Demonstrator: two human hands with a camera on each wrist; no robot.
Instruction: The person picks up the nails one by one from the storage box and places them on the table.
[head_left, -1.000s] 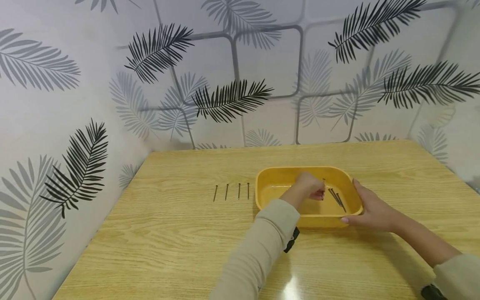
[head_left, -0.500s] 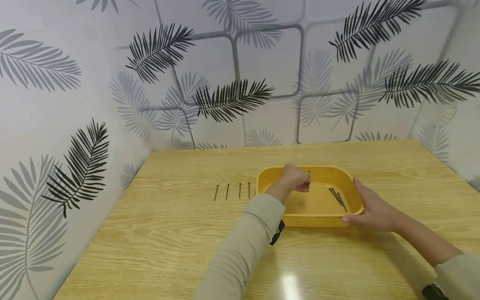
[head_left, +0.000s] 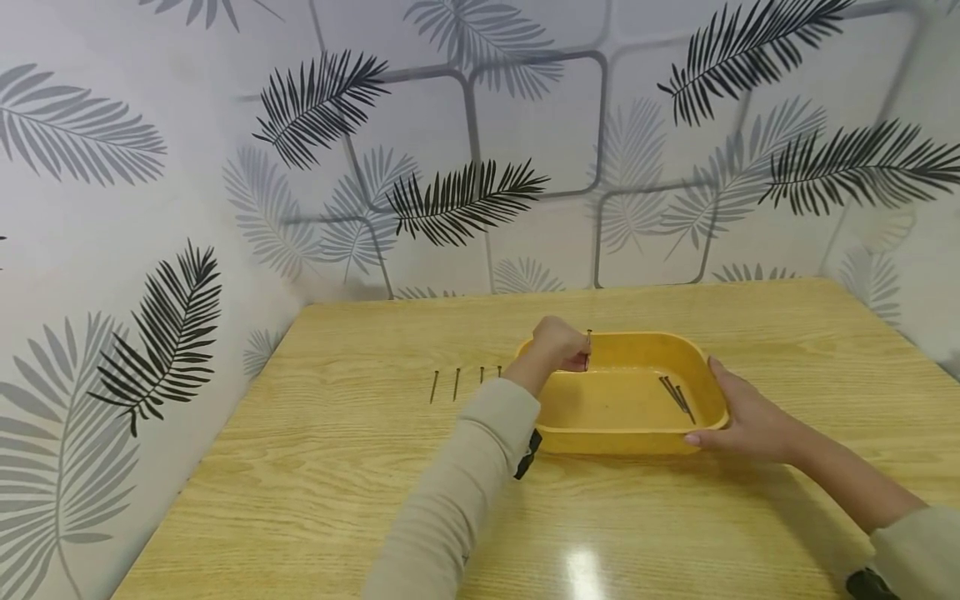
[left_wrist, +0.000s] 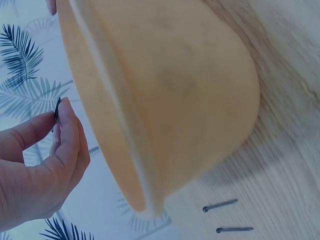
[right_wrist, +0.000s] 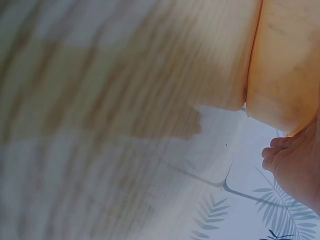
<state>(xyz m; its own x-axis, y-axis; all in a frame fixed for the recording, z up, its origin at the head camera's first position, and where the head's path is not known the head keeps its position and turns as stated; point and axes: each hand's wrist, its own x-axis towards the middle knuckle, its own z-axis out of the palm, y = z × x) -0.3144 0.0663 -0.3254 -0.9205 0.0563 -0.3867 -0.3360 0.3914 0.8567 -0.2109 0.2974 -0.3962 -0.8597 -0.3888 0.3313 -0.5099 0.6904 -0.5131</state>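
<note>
My left hand (head_left: 558, 340) pinches a dark nail (head_left: 588, 350) between thumb and fingertips, above the left part of a yellow plastic tray (head_left: 622, 442). In the left wrist view the left hand (left_wrist: 47, 165) is beside the tray's rim (left_wrist: 117, 100), with the nail (left_wrist: 57, 112) seen almost end-on. My right hand (head_left: 753, 423) holds the tray's right end, its thumb at the front corner. Loose nails (head_left: 677, 398) lie inside the tray at the right. On the table left of the tray several nails stand in a row, such as the leftmost nail (head_left: 434, 387); my left arm partly covers others.
A light wooden table (head_left: 300, 467) bears everything and meets a leaf-patterned wall (head_left: 525, 125) at the back and left. A dark strap (head_left: 528, 454) shows at the left wrist.
My left hand has moved left across the tray with the nail, from its right part to above the left end. The right hand and tray have stayed in place.
</note>
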